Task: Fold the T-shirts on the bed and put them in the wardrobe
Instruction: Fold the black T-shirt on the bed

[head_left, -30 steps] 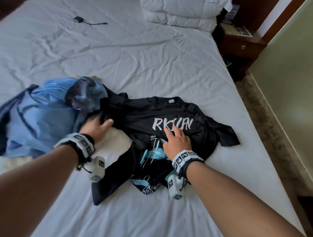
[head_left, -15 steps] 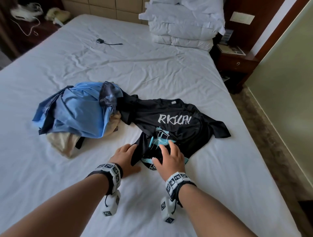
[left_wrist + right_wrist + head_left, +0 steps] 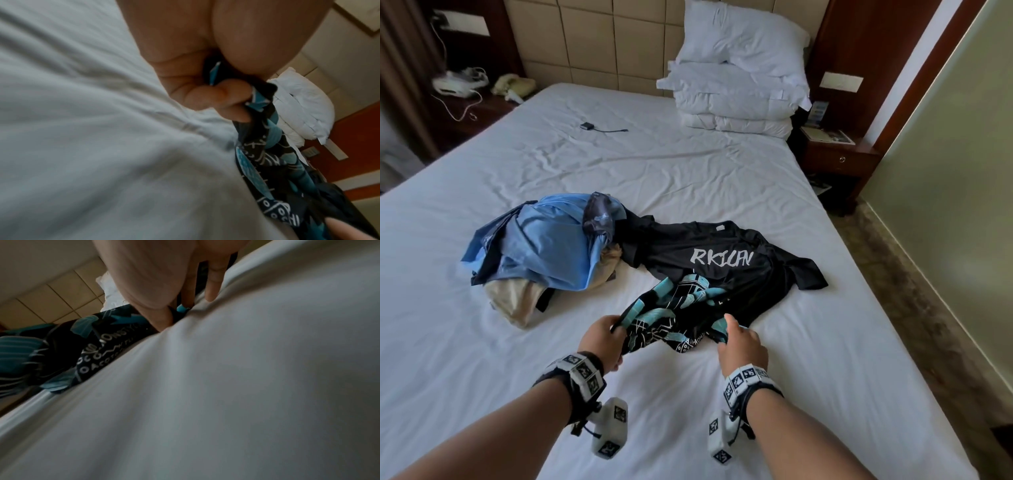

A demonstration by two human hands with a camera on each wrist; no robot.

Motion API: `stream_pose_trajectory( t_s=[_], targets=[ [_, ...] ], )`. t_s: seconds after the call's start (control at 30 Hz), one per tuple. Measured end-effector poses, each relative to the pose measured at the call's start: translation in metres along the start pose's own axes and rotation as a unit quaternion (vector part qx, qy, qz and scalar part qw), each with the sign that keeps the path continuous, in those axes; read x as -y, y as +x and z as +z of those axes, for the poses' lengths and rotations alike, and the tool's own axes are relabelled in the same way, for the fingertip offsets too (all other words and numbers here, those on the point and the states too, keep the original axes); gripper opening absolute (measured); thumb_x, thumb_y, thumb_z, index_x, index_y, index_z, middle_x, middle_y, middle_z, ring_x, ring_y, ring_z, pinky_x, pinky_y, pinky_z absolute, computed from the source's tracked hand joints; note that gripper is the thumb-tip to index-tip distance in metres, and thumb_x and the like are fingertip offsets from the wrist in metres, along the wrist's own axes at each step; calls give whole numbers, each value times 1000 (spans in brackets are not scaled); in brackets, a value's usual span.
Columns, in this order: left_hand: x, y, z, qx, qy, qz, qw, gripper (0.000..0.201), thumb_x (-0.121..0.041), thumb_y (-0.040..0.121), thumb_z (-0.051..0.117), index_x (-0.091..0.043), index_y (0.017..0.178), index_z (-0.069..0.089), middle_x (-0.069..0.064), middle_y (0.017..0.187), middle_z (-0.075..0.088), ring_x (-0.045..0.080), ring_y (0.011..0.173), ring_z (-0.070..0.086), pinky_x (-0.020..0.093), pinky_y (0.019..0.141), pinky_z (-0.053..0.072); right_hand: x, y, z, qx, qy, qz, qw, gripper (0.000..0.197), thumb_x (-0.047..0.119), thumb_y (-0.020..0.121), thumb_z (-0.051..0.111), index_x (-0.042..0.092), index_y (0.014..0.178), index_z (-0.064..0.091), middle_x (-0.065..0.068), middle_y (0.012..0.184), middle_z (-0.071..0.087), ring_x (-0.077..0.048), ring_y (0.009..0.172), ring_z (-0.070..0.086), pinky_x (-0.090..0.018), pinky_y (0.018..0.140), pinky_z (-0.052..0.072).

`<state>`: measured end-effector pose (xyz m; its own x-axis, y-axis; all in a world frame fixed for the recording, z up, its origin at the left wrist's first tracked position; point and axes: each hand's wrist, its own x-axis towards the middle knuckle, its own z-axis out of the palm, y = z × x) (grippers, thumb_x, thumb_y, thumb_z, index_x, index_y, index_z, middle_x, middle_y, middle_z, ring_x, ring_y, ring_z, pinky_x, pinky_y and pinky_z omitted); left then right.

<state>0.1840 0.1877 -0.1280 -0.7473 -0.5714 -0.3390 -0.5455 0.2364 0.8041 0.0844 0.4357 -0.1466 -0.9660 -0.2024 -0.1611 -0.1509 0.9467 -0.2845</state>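
A black T-shirt point(image 3: 722, 260) with white lettering and a teal print lies crumpled mid-bed, collar away from me. My left hand point(image 3: 610, 329) grips its near hem at the left and lifts that corner slightly off the sheet. In the left wrist view my left hand point(image 3: 230, 104) has its fingers curled round the printed fabric point(image 3: 267, 154). My right hand point(image 3: 734, 330) pinches the hem at the right, low on the sheet. The right wrist view shows the right hand point(image 3: 174, 313) with thumb and fingers closed on the hem point(image 3: 107, 344). A blue shirt point(image 3: 551, 250) is heaped over a beige garment point(image 3: 517, 301) to the left.
The white bed sheet point(image 3: 688, 178) stretches wide beyond the clothes. Stacked pillows point(image 3: 736, 89) sit at the headboard, with a small black device on a cable point(image 3: 587, 125) near them. A wooden nightstand point(image 3: 835, 157) and floor lie right of the bed.
Both hands slid from the shirt's chest back to its near hem and took hold of it. The left corner is now raised. My view pulled back and up.
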Motion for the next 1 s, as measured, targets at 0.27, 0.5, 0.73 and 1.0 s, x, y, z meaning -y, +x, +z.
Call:
stream_pose_trajectory(
  t_s=[0.27, 0.5, 0.73, 1.0],
  targets=[
    [3, -19, -12, 60, 84, -59, 993, 41, -50, 89, 67, -11, 97, 60, 4, 65, 56, 17, 49, 47, 21, 43, 37, -51, -12, -34, -5, -140, -73, 987, 35, 8, 92, 47, 28, 119, 58, 3, 119, 59, -23, 114, 57, -35, 89, 45],
    [-6, -38, -4, 39, 305, -25, 951, 12, -23, 86, 56, -16, 79, 61, 2, 73, 64, 18, 67, 63, 23, 51, 42, -125, -36, -58, 33, -220, -29, 975, 30, 15, 91, 50, 29, 115, 61, 3, 121, 59, -22, 117, 56, -35, 90, 48],
    [0, -53, 2, 85, 300, -36, 949, 15, -24, 85, 54, -12, 82, 63, 3, 78, 72, 22, 70, 71, 27, 56, 54, -162, -55, -71, 77, -242, 54, 966, 39, 12, 90, 44, 32, 117, 63, 5, 117, 62, -20, 118, 54, -34, 89, 50],
    [16, -55, 10, 95, 260, -20, 961, 33, -54, 76, 70, -23, 87, 67, -1, 75, 73, 15, 65, 70, 24, 57, 56, -169, -57, -78, 13, -72, 165, 984, 39, 19, 96, 37, 35, 126, 56, 4, 121, 65, -21, 98, 63, -31, 84, 50]
  ],
)
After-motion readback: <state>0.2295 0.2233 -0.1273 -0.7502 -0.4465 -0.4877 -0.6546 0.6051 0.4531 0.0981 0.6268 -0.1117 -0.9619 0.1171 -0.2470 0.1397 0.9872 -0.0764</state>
